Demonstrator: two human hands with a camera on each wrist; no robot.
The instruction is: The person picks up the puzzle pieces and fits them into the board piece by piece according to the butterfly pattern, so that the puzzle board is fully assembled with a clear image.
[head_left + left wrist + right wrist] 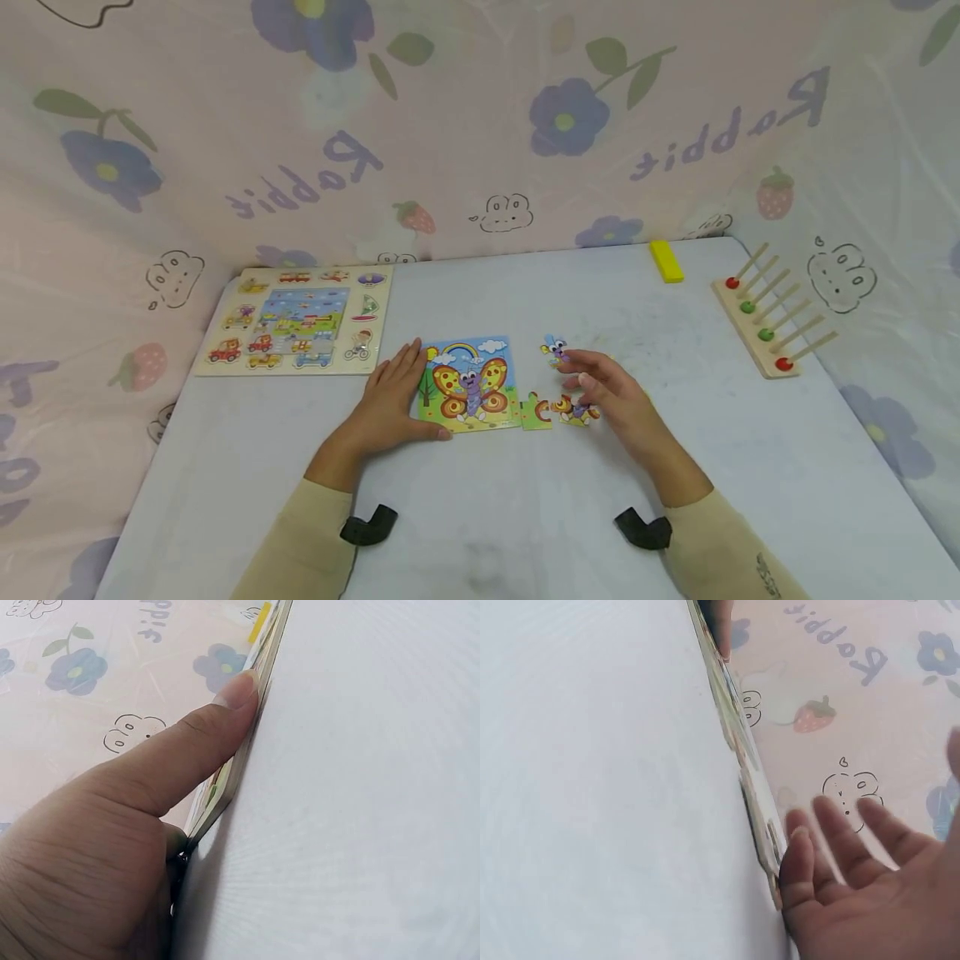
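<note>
A square puzzle board (470,385) with a butterfly and rainbow picture lies in front of me. My left hand (386,408) rests along its left side, fingers stretched out and thumb at its near edge; the left wrist view shows that thumb (195,739) against the board's edge. To the right of the board lie loose puzzle pieces: a green one (536,412), a butterfly piece (573,410) and a blue-purple piece (554,348). Over these hovers my right hand (615,402), its fingers loosely bent with nothing between them. Its fingertips are close to the blue-purple piece.
At the back left lies a wooden vehicle puzzle board (360,367) with a smaller picture puzzle on it. A yellow block (666,262) is near the back edge. On the right stands a wooden peg rack (756,329) with red and green beads.
</note>
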